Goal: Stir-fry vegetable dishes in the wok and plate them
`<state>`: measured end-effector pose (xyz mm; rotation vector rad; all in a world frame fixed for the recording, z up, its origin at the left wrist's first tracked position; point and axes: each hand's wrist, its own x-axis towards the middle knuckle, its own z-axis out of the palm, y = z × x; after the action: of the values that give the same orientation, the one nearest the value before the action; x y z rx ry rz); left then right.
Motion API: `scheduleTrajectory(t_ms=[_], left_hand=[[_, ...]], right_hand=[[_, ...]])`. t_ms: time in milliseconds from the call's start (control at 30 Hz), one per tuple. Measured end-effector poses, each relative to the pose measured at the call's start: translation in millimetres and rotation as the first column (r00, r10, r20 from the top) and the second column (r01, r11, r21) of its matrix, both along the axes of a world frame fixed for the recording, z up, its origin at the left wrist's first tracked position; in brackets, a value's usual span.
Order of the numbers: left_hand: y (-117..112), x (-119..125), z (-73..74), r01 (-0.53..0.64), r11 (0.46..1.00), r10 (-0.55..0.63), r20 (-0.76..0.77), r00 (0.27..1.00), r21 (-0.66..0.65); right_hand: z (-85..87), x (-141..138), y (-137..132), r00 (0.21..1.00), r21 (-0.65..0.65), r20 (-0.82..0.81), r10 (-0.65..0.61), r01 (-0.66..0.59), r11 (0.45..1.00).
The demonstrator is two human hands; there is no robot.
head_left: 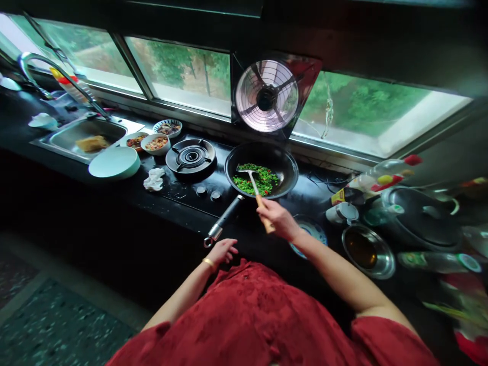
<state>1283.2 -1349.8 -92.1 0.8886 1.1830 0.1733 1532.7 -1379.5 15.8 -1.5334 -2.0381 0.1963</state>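
My right hand (280, 217) is wrapped round the wooden handle of a spatula (250, 178). The spatula's metal head lies in chopped green food with red bits (263, 179), inside a dark wok (288, 175) on the right burner. The wok's black handle (230, 212) points toward me and to the left, ending in a metal ring. Just below that handle, near my body, hangs my left hand (224, 250), holding nothing, its fingers loosely apart and not touching the wok.
Left of the wok is a bare burner (191, 156). Food bowls (156, 144), a large pale bowl (114, 163), crumpled white cloth (153, 180) and a sink (61, 137) lie farther left. At right stand a metal basin (369, 251), a mug (342, 213), a lidded black pot (423, 216) and bottles.
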Motion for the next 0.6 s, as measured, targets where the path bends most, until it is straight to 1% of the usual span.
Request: scheduleTrajectory(t_ms=[33, 67, 100, 133, 200, 233, 267, 300, 333, 400, 433, 500, 600], left_hand=[[12, -21, 7.2, -0.081, 0.996, 0.084, 0.063, 0.995, -0.037], [24, -36, 15.5, -0.131, 0.988, 0.142, 0.135, 0.981, -0.084], [36, -47, 24.6, -0.152, 0.981, 0.175, 0.203, 0.963, -0.123], [47, -51, 34.1, -0.146, 0.978, 0.181, 0.262, 0.948, -0.147], [64, -46, 52.7, -0.094, 0.983, 0.141, 0.327, 0.935, -0.157], [70, -39, 61.1, -0.051, 0.987, 0.101, 0.338, 0.936, -0.154], [75, -31, 68.3, -0.003, 0.989, 0.054, 0.338, 0.94, -0.15], [77, -23, 74.0, 0.046, 0.989, 0.003, 0.331, 0.944, -0.14], [78, -16, 78.1, 0.098, 0.987, -0.053, 0.32, 0.946, -0.126], [79, -6, 81.3, 0.189, 0.979, -0.156, 0.31, 0.938, -0.078], [79, -4, 80.7, 0.215, 0.976, -0.19, 0.309, 0.932, -0.048], [78, -3, 76.6, 0.236, 0.972, -0.225, 0.307, 0.925, -0.001], [77, -5, 69.1, 0.233, 0.972, -0.232, 0.293, 0.927, 0.034]], right_hand=[[14.5, 7, -3, 0.997, 0.028, -0.071, -0.041, 0.043, 0.999], [32.6, 15, -9, 0.984, 0.061, -0.153, -0.094, 0.104, 0.993], [53.6, 23, -15, 0.969, 0.081, -0.214, -0.123, 0.143, 0.986], [76.5, 30, -22, 0.957, 0.073, -0.25, -0.144, 0.167, 0.983], [120.9, 37, -36, 0.951, 0.004, -0.247, -0.186, 0.193, 0.981], [138.7, 37, -40, 0.955, -0.031, -0.225, -0.195, 0.193, 0.981], [151.6, 34, -42, 0.961, -0.066, -0.196, -0.193, 0.184, 0.981], [159.1, 30, -41, 0.968, -0.095, -0.17, -0.186, 0.171, 0.981], [161.2, 25, -38, 0.972, -0.117, -0.149, -0.183, 0.166, 0.979], [153.8, 18, -25, 0.968, -0.146, -0.124, -0.22, 0.202, 0.969], [147.7, 18, -17, 0.956, -0.144, -0.121, -0.269, 0.251, 0.957], [137.9, 28, -4, 0.908, -0.119, -0.127, -0.399, 0.385, 0.915], [135.3, 61, 7, 0.801, -0.052, -0.153, -0.579, 0.578, 0.814]])
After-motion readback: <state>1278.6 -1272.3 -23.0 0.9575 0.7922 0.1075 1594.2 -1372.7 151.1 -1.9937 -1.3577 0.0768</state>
